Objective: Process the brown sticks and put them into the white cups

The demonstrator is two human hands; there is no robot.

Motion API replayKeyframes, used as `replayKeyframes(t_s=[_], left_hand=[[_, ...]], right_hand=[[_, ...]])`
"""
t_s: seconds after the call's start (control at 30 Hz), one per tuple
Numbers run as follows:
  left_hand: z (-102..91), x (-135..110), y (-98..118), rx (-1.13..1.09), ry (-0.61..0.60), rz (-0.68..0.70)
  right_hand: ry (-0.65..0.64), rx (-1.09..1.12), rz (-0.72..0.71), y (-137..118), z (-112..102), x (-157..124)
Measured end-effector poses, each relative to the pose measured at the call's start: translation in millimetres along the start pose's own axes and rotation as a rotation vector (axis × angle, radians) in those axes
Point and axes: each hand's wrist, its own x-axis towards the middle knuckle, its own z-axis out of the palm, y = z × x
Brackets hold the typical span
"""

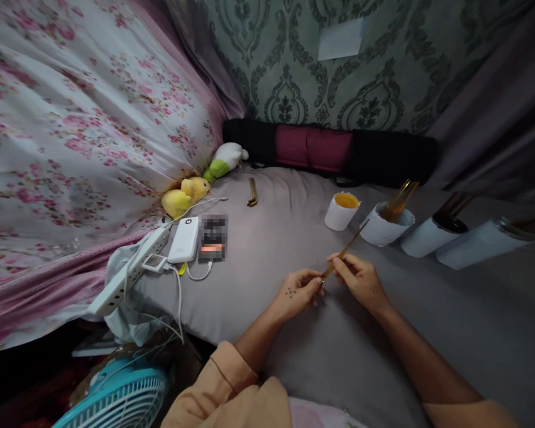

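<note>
A thin amber-brown stick [350,242] slants up to the right between my two hands, its narrow far tip near a white cup. My left hand [298,292] pinches its lower end, where a small shiny spot shows. Higher up the stick, my right hand [360,280] has thumb and fingers closed on it. Beyond my hands stands a short white cup [336,215] with a yellow inside. To its right, a wider white cup [378,230] holds several amber sticks [400,201]. Two more white cylinders [421,239] [477,245] lean farther right, with brownish sticks in them.
A few amber pieces [252,193] lie on the grey sheet [276,238]. Leftward are a white power bank [183,241], a blurred-out phone [213,238], a power strip [134,267], cables and plush toys [185,197]. A black-and-maroon bag [314,147] lies behind; a blue fan [120,398] stands lower left.
</note>
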Motion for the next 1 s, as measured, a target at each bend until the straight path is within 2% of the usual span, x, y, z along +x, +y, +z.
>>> replayKeyframes(t_s=[0.23,0.73,0.87,1.0], left_hand=[[-1.1,-1,3,0.018,0.009,-0.015],[-0.9,-1,4,0.05,0.072,-0.028],[-0.8,1,3,0.044,0.083,-0.036],[-0.9,1,4,0.041,0.086,-0.029]], right_hand=[[-0.029,0.033,-0.013,-9,-4,0],[0.238,-0.008,-0.059,-34,-52,21],[0.298,0.021,-0.071,-38,-60,23],[0.29,0.064,-0.036,-43,-61,24]])
